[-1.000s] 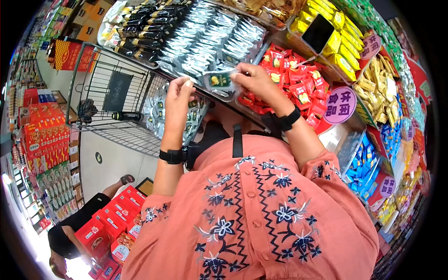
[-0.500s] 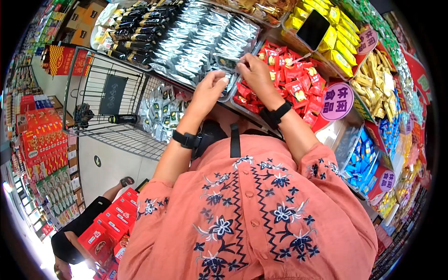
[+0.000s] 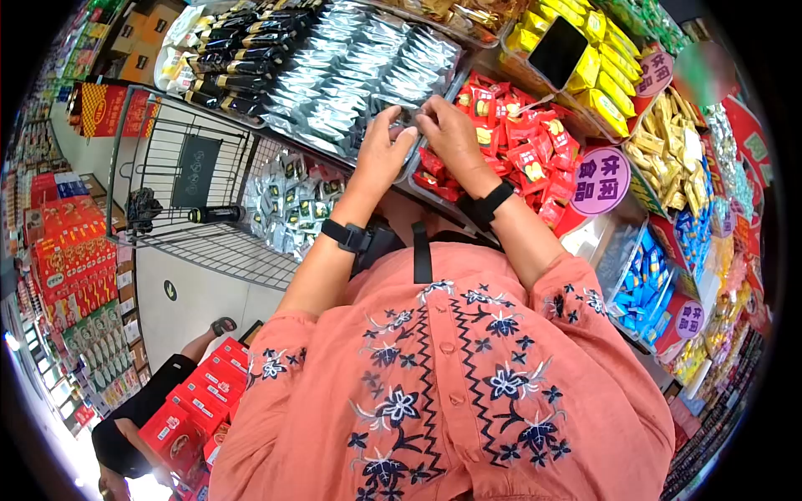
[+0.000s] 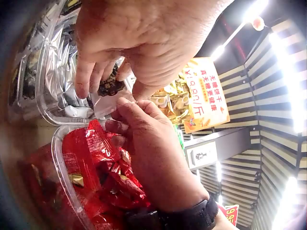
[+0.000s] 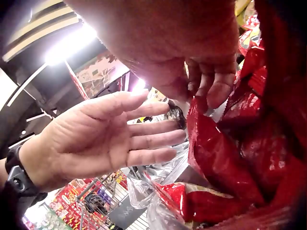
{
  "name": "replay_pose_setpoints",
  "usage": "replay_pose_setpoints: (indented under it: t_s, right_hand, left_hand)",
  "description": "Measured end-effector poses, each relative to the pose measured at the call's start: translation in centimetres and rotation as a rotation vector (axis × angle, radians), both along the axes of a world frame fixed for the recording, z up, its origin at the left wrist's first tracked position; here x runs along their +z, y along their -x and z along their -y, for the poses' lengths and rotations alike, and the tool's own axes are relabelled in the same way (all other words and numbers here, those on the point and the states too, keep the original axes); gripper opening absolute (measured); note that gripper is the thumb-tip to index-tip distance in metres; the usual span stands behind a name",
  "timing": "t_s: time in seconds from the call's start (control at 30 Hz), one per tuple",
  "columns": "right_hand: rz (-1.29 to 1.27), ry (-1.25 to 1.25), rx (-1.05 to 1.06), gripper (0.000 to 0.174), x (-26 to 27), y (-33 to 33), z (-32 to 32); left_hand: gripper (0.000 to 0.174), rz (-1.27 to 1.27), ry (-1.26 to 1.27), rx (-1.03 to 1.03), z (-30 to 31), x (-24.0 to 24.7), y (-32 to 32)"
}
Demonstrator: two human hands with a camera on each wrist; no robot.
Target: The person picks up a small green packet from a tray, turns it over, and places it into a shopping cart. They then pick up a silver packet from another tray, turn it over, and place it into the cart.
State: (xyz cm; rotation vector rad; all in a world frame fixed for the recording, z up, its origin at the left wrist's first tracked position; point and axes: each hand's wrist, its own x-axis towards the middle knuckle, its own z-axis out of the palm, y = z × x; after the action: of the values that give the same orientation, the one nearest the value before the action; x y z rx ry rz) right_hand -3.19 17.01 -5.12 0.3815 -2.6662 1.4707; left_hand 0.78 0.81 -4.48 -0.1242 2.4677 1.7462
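A small, crinkled silver-foil packet (image 4: pixel 108 91) with a dark printed patch is pinched at its edge by the right hand (image 3: pixel 452 139), over the rim of a clear plastic tray (image 4: pixel 46 113). It is touched by the left hand (image 3: pixel 380 155), whose fingers are held straight and close together. Glossy red wrappers (image 3: pixel 520 144) are heaped just beside.

Purple round sign (image 3: pixel 601 179) reads 休闲食品; yellow price card (image 4: pixel 204 96) prob. 19.90/斤.

Purple round sign (image 3: pixel 603 181), taken as landmark. Yellow packets (image 3: pixel 614 104) are stacked above it, with a phone (image 3: pixel 558 52) laid among them. Gold sweets (image 3: pixel 672 154) are heaped to its right and blue packets (image 3: pixel 647 284) below. A wire cart (image 3: pixel 225 250) is parked far left, and red boxes (image 3: pixel 200 397) are piled lower left.
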Motion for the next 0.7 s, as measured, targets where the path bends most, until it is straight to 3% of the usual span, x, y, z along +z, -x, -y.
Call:
replay_pose_setpoints:
  t_s: [0.37,0.5,0.7]
  right_hand:
    - [-0.055,-0.115,0.002,0.025,0.3,0.0,-0.6]
    - [0.046,-0.115,-0.024,0.028,0.0,-0.1,-0.9]
    - [0.064,-0.026,-0.078,0.024,1.3,-0.8,-1.6]
  left_hand:
    - [0.057,0.014,-0.058,-0.074,1.9,-1.1,0.9]
    - [0.050,0.026,-0.030,-0.119,3.1,-2.0,1.3]
    - [0.044,0.157,-0.196,-0.086,5.8,4.6,-0.7]
